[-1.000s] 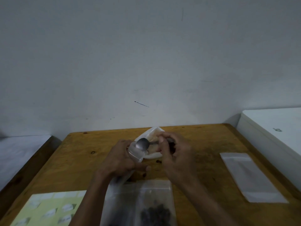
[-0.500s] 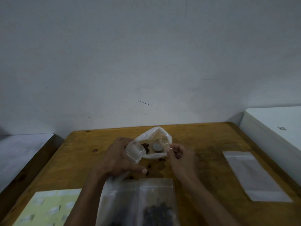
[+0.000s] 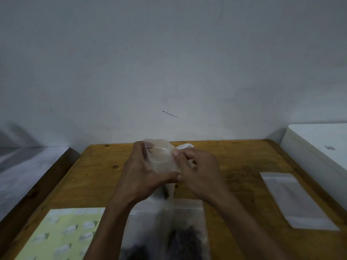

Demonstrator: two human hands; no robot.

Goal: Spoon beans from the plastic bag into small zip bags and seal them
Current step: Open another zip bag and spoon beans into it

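Two bean-filled zip bags lie at the bottom centre of the frame nearest you, while above them your left hand and right hand pinch a small zip bag at mid-frame, the plastic bag just behind.
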